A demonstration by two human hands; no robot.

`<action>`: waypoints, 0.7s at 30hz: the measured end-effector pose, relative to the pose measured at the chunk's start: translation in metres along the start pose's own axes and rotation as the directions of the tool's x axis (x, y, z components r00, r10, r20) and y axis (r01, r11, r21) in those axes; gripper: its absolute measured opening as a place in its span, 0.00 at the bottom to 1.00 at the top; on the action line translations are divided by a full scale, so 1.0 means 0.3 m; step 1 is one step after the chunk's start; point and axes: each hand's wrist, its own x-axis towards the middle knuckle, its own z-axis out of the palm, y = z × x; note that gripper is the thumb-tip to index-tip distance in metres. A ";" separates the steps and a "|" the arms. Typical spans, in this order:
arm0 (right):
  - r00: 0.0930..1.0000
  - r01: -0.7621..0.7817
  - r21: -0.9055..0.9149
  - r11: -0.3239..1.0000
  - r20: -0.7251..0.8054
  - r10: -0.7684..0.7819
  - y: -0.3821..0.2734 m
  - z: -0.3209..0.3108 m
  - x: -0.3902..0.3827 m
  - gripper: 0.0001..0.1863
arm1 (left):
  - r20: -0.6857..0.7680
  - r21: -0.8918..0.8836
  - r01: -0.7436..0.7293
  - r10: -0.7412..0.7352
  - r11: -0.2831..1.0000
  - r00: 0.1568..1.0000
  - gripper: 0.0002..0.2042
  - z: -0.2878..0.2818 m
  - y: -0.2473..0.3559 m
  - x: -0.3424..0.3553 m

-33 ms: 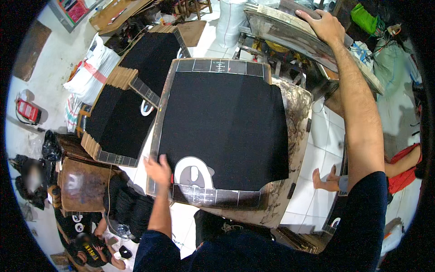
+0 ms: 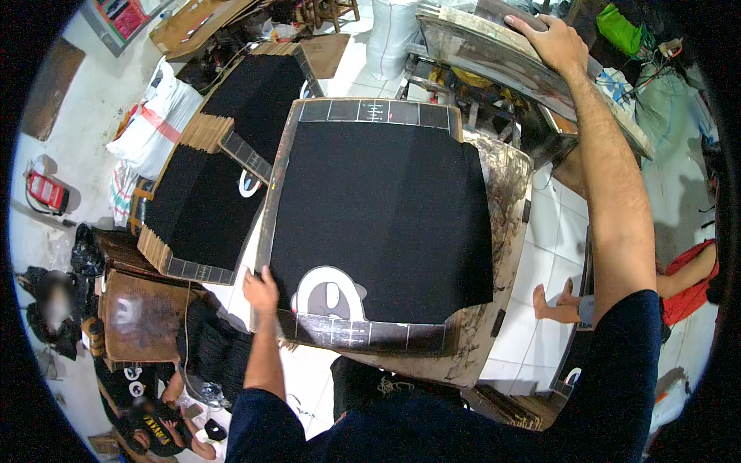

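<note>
A black fabric panel (image 2: 378, 216) lies flat on a board (image 2: 266, 231), with dark gridded strips along its far and near ends. Near its lower left, the cloth carries a white and grey eye-like print (image 2: 332, 297). My left hand (image 2: 261, 292) is at the board's left edge near the front corner, thumb over the top and fingers curled round the side. At the upper right my right hand (image 2: 552, 46) is wrapped round a grey bar (image 2: 494, 11) on a thick raised plate (image 2: 502, 50), tilted up beyond the board.
Stacks of boards with black cloth (image 2: 197, 208) stand at the left. Beside them are white sacks (image 2: 150, 131). A worn brown support (image 2: 505, 193) lies under my board. Another person's bare foot (image 2: 544, 305) is on the tiles at right; a seated person (image 2: 162, 424) is at lower left.
My left hand has moved slightly left, from the fabric's lower left side to the board's edge, and its fingers have drawn in. My right hand stays on the bar.
</note>
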 end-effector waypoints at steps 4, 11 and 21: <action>0.997 -0.008 0.076 0.997 -0.074 0.014 -0.038 -0.041 -0.033 0.47 | 0.460 -0.316 0.223 -0.056 0.922 0.886 0.28 -0.006 -0.269 0.134; 0.992 -0.059 0.131 0.990 -0.104 0.073 -0.088 -0.081 -0.053 0.42 | 0.604 -0.671 0.570 -0.096 0.474 0.791 0.19 -0.176 -0.064 -0.059; 0.991 -0.052 0.143 0.988 -0.111 0.068 -0.089 -0.040 -0.104 0.44 | 0.650 -0.556 0.454 0.024 0.697 0.759 0.24 -0.008 0.045 -0.128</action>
